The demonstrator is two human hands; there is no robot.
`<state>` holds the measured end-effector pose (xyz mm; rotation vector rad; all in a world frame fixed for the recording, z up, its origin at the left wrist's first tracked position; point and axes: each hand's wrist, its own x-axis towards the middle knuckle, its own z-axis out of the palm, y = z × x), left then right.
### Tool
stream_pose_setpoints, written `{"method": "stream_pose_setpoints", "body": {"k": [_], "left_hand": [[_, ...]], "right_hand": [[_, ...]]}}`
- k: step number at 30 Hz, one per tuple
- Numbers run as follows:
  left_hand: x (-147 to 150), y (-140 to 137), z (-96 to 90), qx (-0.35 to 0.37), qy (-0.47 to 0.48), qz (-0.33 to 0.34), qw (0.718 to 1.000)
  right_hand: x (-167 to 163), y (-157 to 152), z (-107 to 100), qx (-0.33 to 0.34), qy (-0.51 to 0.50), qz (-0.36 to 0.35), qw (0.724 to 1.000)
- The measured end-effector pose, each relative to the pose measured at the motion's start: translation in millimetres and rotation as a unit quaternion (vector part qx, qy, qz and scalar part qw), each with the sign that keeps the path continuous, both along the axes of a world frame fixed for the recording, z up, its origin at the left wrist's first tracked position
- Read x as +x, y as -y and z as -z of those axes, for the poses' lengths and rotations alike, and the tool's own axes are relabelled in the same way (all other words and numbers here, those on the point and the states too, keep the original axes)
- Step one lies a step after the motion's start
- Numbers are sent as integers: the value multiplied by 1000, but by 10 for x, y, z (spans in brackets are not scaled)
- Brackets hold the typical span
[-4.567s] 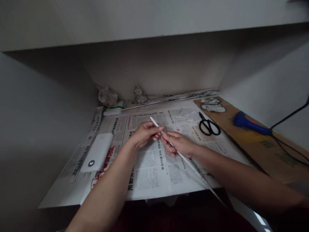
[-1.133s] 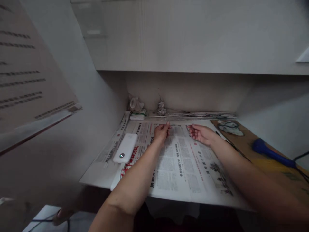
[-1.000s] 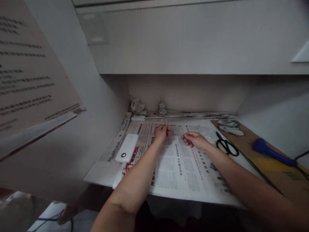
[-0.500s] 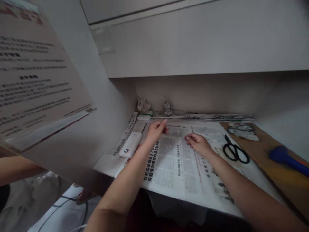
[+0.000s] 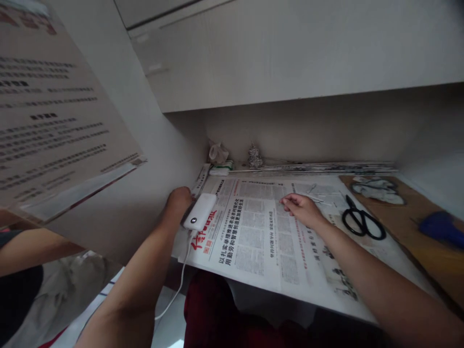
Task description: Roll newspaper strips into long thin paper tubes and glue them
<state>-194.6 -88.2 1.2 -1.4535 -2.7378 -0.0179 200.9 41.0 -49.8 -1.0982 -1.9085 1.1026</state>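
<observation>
My left hand [image 5: 180, 200] is at the left edge of the desk, just beside a white power bank [image 5: 201, 211] with a cable running from its near end. Its fingers point away from me and are mostly hidden, so their grip does not show. Over the newspaper [image 5: 253, 241] spread on the desk, my right hand [image 5: 300, 209] has thumb and fingertips pinched together. Whatever is in the pinch, if anything, is too small to make out. A few thin white pieces [image 5: 317, 199] lie just behind that hand. Black-handled scissors [image 5: 362, 224] rest to its right.
Long thin rolled paper strips [image 5: 326, 168] lie along the back wall, near a grey twisted bundle [image 5: 255, 157] and a tape-like roll [image 5: 218, 153]. A brown board [image 5: 406, 232] at right holds a blue tool [image 5: 442, 229]. Another person's arm [image 5: 39, 251] shows lower left.
My left hand has moved left and down, from the middle of the newspaper to beside the power bank. The right hand keeps its pinch in nearly the same place. The view has shifted slightly.
</observation>
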Motion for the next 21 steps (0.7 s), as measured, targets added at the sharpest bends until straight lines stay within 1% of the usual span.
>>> {"method": "stream_pose_setpoints", "body": {"k": [3,8,12,16,19,21], "left_hand": [[42,-32,24,6,-31,-15,999],[55,-38,30,4,-49,-31,998],[98,-43,51,17,-53,-14,998],[121,-131,36,17,-36,5,999],[76,-218,-5,10,-11,8,1000],[28,-273,-45,10,16,22,1000]], "right_hand": [[-4,13,-17,-7,-2,2,1000],[-9,32,-46,-3,3,-2,1000],[-11,40,-56,1,-5,-4,1000],[-7,28,-41,-7,-8,-11,1000],[-3,2,-8,-5,-2,-8,1000],[-3,-11,10,-1,-1,-8,1000]]}}
